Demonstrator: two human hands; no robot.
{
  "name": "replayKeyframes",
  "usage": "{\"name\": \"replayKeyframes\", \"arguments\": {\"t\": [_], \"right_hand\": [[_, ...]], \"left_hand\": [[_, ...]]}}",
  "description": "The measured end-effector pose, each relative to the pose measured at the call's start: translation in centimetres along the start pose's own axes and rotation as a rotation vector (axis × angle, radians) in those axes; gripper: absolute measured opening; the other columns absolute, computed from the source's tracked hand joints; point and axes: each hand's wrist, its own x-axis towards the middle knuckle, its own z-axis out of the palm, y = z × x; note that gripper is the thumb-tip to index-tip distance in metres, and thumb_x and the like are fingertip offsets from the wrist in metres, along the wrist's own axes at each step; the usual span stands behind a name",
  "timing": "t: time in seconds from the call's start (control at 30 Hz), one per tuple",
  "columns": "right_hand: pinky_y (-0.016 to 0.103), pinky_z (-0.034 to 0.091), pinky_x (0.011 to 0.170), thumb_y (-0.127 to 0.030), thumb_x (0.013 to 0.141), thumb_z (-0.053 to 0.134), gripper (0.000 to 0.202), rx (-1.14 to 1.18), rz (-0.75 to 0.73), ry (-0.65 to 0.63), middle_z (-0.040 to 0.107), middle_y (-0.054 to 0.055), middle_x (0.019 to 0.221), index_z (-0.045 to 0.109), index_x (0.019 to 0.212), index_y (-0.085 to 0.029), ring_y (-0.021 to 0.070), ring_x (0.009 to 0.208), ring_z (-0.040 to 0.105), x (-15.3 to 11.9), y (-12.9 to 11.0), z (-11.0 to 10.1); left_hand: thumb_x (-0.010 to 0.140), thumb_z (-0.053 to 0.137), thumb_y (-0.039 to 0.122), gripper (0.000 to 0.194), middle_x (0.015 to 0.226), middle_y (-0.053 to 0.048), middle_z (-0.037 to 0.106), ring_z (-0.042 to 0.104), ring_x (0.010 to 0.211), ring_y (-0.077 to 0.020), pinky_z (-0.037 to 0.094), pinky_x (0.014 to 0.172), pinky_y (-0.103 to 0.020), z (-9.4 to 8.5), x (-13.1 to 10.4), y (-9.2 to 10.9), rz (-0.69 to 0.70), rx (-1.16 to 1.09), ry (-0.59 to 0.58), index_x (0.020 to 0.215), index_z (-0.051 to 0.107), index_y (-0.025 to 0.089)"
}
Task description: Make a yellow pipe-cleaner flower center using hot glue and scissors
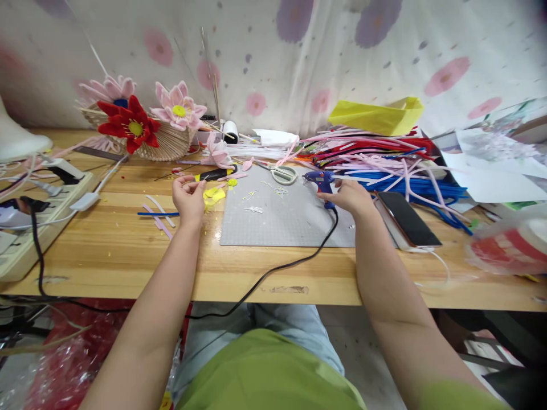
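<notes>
My right hand [351,197] is closed round a blue hot glue gun [318,181], its nozzle pointing left over a grey cutting mat [282,228]. A white glue stick shows at the gun's back end, and a black cord runs from its handle. My left hand [188,196] is pinched, left of the mat; whatever is between its fingertips is too small to make out. Beside it lie yellow felt scraps [215,195], a yellow disc [232,182] and a black-and-yellow tool [217,173]. Scissors [284,174] and small white and yellow snippets [253,209] rest on the mat.
Pink and red pipe-cleaner flowers [135,128] stand back left, near a power strip [51,222]. Bundled pipe cleaners [376,156] fill the back right. A phone [408,219] and a plastic cup [510,245] are at right. The cord [273,270] crosses the table's front.
</notes>
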Motion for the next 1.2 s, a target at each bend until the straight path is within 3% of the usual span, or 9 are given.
{"name": "replayKeyframes", "arguments": {"t": [0.13,0.23,0.4,0.53,0.67,0.8,0.97,1.1,1.2], "right_hand": [[0.029,0.037,0.06,-0.051,0.074,0.061,0.032,-0.162,-0.019,-0.27,0.066,0.007,0.073,0.064,0.073,-0.019,0.0196,0.069,0.059,-1.5,-3.1,-1.9],[0.027,0.033,0.06,-0.041,0.082,0.055,0.027,-0.198,-0.175,-0.253,0.067,0.007,0.075,0.064,0.071,-0.018,0.0178,0.071,0.058,-2.6,-7.3,-1.5],[0.023,0.034,0.065,-0.027,0.085,0.05,0.016,0.236,-0.569,-0.337,0.067,0.002,0.082,0.063,0.082,-0.018,0.0122,0.073,0.056,-3.1,-14.5,3.1],[0.023,0.036,0.07,-0.014,0.077,0.052,0.014,0.457,-0.71,-0.366,0.066,0.001,0.089,0.06,0.088,-0.018,0.0116,0.079,0.056,-2.5,-19.9,7.3],[0.025,0.035,0.07,-0.009,0.075,0.048,0.02,0.453,-0.766,-0.322,0.066,0.0,0.093,0.056,0.09,-0.02,0.0138,0.084,0.055,-1.7,-24.0,9.7],[0.028,0.034,0.073,-0.007,0.074,0.047,0.026,0.333,-0.876,-0.293,0.066,0.002,0.099,0.054,0.096,-0.02,0.018,0.092,0.053,-1.2,-25.9,11.1],[0.029,0.034,0.072,-0.005,0.073,0.044,0.028,0.299,-0.9,-0.26,0.066,0.002,0.087,0.054,0.095,-0.019,0.0198,0.091,0.052,-1.2,-26.1,11.8],[0.03,0.038,0.076,-0.006,0.072,0.045,0.026,0.447,-0.83,-0.283,0.064,0.002,0.085,0.054,0.093,-0.019,0.0179,0.087,0.054,-1.0,-25.6,11.3],[0.028,0.041,0.076,-0.006,0.069,0.05,0.023,0.724,-0.686,-0.374,0.06,0.0,0.079,0.051,0.088,-0.019,0.014,0.078,0.056,-0.6,-24.8,10.4]], "left_hand": [[0.07,0.065,0.008,0.031,0.067,0.006,0.056,0.062,0.067,-0.0093,0.048,0.072,-0.022,-0.2,0.4,0.3,-0.019,-0.022,0.054,0.087,0.042,0.021],[0.071,0.064,0.006,0.03,0.068,0.005,0.057,0.062,0.068,-0.0089,0.047,0.071,-0.022,-0.4,0.5,0.7,-0.044,-0.024,0.079,0.088,0.042,0.02],[0.073,0.062,0.003,0.028,0.068,0.005,0.058,0.062,0.068,-0.0077,0.048,0.072,-0.022,-0.6,0.6,1.2,-0.074,-0.045,0.122,0.088,0.043,0.018],[0.076,0.059,0.002,0.026,0.068,0.006,0.057,0.063,0.068,-0.0076,0.047,0.071,-0.021,-0.8,0.9,1.3,-0.078,-0.059,0.172,0.088,0.042,0.018],[0.078,0.056,0.0,0.026,0.069,0.006,0.055,0.062,0.068,-0.0064,0.045,0.067,-0.019,-1.3,1.4,1.2,-0.082,-0.077,0.26,0.088,0.04,0.018],[0.079,0.054,0.0,0.024,0.07,0.006,0.056,0.059,0.065,-0.0048,0.041,0.061,-0.017,-1.7,1.6,1.1,-0.135,-0.128,0.291,0.089,0.04,0.017],[0.078,0.055,-0.002,0.025,0.07,0.005,0.056,0.058,0.064,-0.0043,0.038,0.059,-0.016,-1.7,1.6,1.4,-0.178,-0.158,0.292,0.087,0.04,0.017],[0.078,0.055,-0.001,0.025,0.069,0.005,0.055,0.058,0.064,-0.0048,0.039,0.06,-0.017,-1.5,1.3,1.8,-0.174,-0.145,0.291,0.086,0.04,0.017],[0.077,0.056,-0.001,0.025,0.068,0.006,0.054,0.058,0.064,-0.0055,0.041,0.063,-0.018,-1.3,1.1,1.8,-0.168,-0.137,0.276,0.086,0.041,0.017]]}}
